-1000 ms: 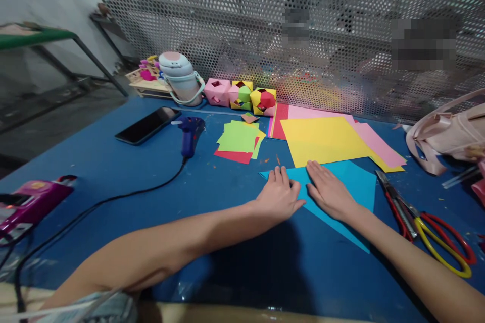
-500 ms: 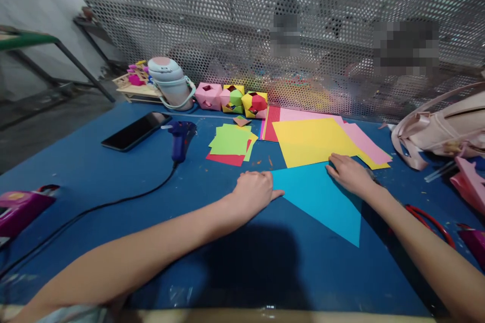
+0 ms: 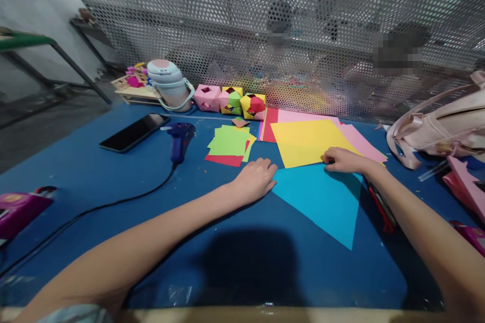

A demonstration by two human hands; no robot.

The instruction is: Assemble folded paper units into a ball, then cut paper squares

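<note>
The blue sheet [image 3: 318, 202] is lying right of centre in the frame, narrowing toward your left hand [image 3: 254, 179]. That hand is resting at its left end, fingers bent and close together; I cannot tell whether they are pinching it. Your right hand [image 3: 340, 160] is curling at its upper edge, beside the yellow sheet [image 3: 308, 141]; I cannot tell whether it is gripping paper. At upper left, one lidded bottle [image 3: 171, 90] is hiding its contents, and one tray [image 3: 131, 92] is bearing pink and yellow pieces. Three paper cubes [image 3: 231, 101] are standing above centre; one phone [image 3: 132, 133] and one glue gun [image 3: 178, 144] are lying left.
</note>
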